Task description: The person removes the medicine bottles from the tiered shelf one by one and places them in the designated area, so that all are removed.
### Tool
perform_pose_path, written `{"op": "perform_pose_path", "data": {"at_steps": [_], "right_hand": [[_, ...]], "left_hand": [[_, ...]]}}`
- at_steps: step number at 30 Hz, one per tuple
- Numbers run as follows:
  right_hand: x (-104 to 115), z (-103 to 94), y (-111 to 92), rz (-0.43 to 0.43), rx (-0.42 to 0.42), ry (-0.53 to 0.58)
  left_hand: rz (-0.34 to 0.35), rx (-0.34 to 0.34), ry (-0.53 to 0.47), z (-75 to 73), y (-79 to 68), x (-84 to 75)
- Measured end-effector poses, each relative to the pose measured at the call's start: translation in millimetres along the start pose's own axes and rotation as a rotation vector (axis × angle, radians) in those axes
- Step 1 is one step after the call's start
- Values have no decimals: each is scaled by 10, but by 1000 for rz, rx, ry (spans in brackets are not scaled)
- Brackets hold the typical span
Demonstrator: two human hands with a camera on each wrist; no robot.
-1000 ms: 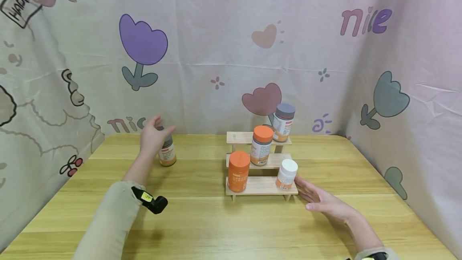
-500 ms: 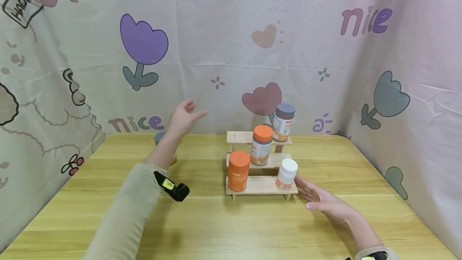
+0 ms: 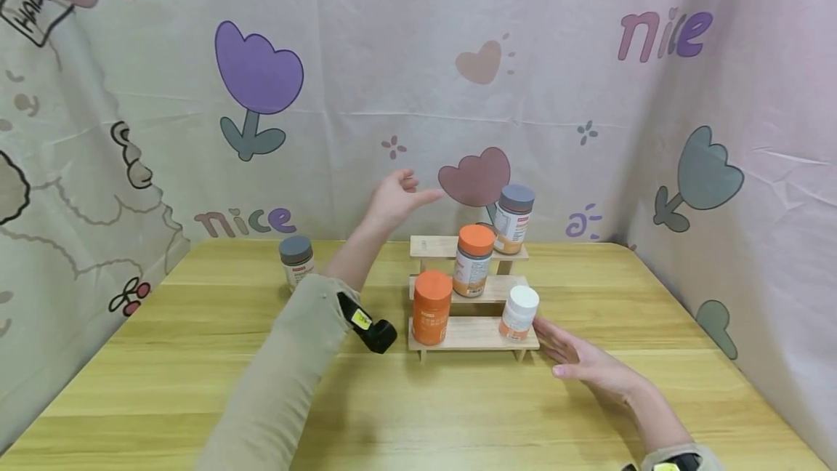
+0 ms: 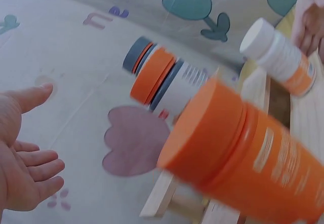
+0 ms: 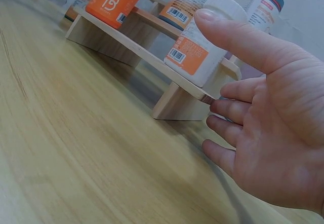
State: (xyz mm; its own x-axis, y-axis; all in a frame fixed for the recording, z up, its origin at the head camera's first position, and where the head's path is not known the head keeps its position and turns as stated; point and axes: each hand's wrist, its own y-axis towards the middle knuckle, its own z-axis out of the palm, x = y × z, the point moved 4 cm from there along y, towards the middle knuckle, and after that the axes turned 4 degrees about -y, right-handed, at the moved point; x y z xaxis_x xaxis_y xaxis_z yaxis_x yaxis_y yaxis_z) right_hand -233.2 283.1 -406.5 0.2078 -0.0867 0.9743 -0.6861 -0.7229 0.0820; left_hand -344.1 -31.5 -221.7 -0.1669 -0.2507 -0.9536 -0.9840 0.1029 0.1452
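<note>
My left hand (image 3: 397, 202) is raised in the air left of the upper tier of a three-tier wooden stand (image 3: 472, 333), fingers relaxed, thumb pointing right, holding nothing. My right hand (image 3: 588, 368) stays low by the stand's right end, its fingertips (image 5: 223, 107) right at the lowest tier's edge. On that tier are an all-orange bottle (image 3: 431, 311) at left and a small white bottle (image 3: 519, 311) at right. The middle tier bears an orange-capped bottle (image 3: 474, 264). On the top tier, at right, stands a grey-capped bottle (image 3: 514, 218).
Another grey-capped bottle (image 3: 296, 256) stands on the wooden table (image 3: 484, 413) at the back left, partly hidden by the left sleeve (image 3: 288, 369). A printed curtain (image 3: 366, 57) hangs behind the table and along both sides.
My left hand has moved right and slightly up from beside the back-left grey-capped bottle, which stays on the table. My right hand has kept its place by the stand.
</note>
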Motion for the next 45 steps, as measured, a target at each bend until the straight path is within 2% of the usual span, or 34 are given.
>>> {"op": "perform_pose_path", "data": {"at_steps": [7,18,26,37,45], "right_hand": [[19,1,-4,5,-1,11],[10,-3,12,3,4,2],[6,-9,13,5,-5,-4],[8,-3,4,11,-9,-7],[-1,-9,2,-2,-6,-7]], "left_hand": [[8,48,25,338,52,-116],[2,46,72,758,124,-161],[24,59,121,1031,175,-187],[-12,51,159,1274,233,-203],[21,68,152,1338,240,-200]]}}
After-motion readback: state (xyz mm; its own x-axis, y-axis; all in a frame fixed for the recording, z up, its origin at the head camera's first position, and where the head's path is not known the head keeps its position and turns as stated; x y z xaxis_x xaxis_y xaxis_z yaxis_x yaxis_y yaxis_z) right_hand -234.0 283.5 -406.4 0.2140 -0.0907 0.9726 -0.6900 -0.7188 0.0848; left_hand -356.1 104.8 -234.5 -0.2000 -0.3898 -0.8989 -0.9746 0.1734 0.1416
